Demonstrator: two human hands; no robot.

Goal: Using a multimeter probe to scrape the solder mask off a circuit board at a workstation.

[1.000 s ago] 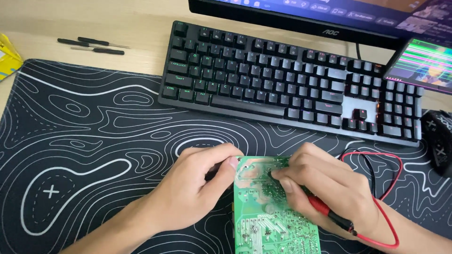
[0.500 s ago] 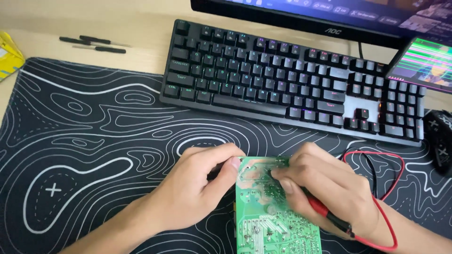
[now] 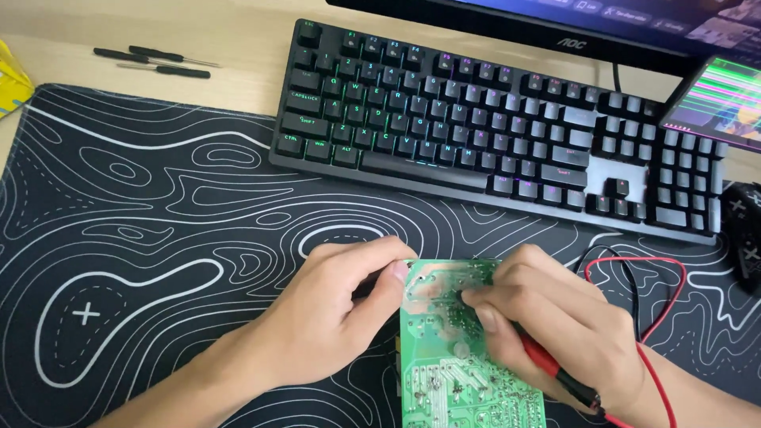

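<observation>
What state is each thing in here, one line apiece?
Circuit board: solder side up on the desk mat.
Left hand: gripping the board's left edge.
Right hand: holding a red probe against the board.
Keyboard: backlit.
Monitor: on.
Small screen: on.
Screwdrivers: lying unused on the desk.

Bright, even light; soft shadows; sharp focus throughout.

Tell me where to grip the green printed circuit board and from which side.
Grip the green printed circuit board by its bare long left edge, coming from the left, as the left hand does. It lies flat, solder side up, and the right hand with the red probe covers the right.
</observation>
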